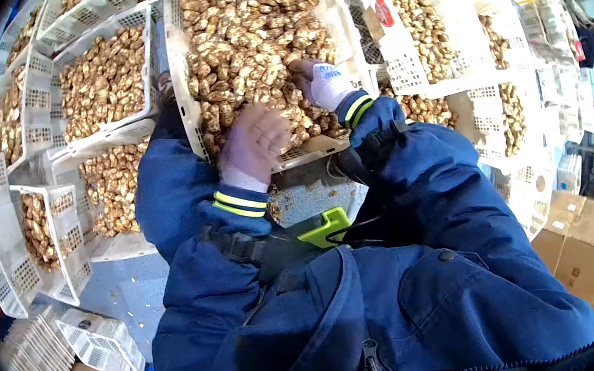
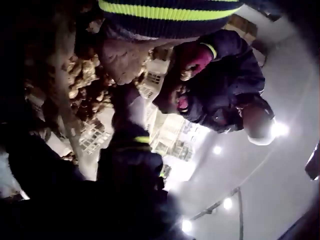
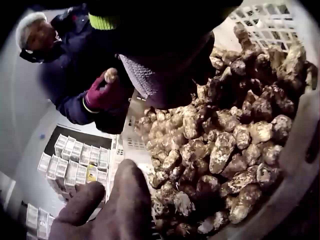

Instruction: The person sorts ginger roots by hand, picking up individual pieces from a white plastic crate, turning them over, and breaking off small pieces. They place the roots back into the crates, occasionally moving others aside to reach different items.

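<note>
A white plastic crate [image 1: 182,87] full of knobby brown tubers [image 1: 246,47] stands in front of me. My gloved left hand [image 1: 252,144] hovers over its near left part, blurred in the head view. In the right wrist view, this left hand [image 3: 115,207] shows thumb and fingers apart, nothing between them. My right hand [image 1: 325,83], in a white glove with blue print, lies among tubers at the crate's right side. Its fingertips are dark and partly hidden, and I cannot tell whether they grip a tuber.
More tuber-filled white crates [image 1: 146,39] flank this one on both sides. Across from me a person in a dark jacket holds a tuber [image 3: 111,75] in a red glove [image 3: 100,95]. Cardboard boxes [image 1: 582,243] are stacked at right. A bright green object [image 1: 326,229] shows below the crate.
</note>
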A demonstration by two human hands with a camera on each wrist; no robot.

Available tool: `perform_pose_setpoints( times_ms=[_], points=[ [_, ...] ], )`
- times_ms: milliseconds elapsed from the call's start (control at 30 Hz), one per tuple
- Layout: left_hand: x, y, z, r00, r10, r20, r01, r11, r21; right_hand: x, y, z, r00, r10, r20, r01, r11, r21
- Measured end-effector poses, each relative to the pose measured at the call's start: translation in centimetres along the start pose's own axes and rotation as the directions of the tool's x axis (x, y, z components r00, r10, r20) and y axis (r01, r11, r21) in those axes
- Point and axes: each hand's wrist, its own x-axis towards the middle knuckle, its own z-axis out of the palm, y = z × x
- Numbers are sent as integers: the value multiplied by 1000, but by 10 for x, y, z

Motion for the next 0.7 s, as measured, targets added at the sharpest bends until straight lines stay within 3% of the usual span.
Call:
perform_pose_setpoints(
  times_ms=[100,133,200,233,367,400,467,533,600,633,700],
  points=[
    [14,-14,3,987,-102,-123,122,978,167,18,-33,-1,997,-55,54,50,995,91],
    [19,-18,-2,986,-111,-125,134,973,190,22,-41,2,995,-55,84,55,998,-4],
    [21,-22,-7,991,-75,-108,98,968,230,29,-51,11,977,81,196,-40,978,-204],
    [23,-23,-9,992,-70,-107,93,968,234,29,-49,21,992,37,119,-6,969,-248],
    [26,-20,-6,992,-55,-111,82,963,257,23,-38,20,994,-3,109,36,954,-298],
    [26,-18,-6,992,-48,-115,78,960,269,21,-32,17,996,40,83,-18,968,-252],
    [30,-18,-8,987,-27,-157,67,965,254,18,-11,0,943,271,192,-271,962,-26],
    [31,-16,-12,987,28,-156,11,969,246,11,15,-14,865,491,104,-496,868,24],
    [29,-13,-10,977,66,-202,-11,965,260,5,-5,-27,950,305,70,-292,943,-157],
    [29,-15,-11,974,69,-217,-14,969,247,5,-6,-20,989,146,-31,-149,942,-301],
    [30,-14,-11,965,81,-249,-17,969,246,4,-31,-25,966,204,156,-152,944,-293]
  ],
)
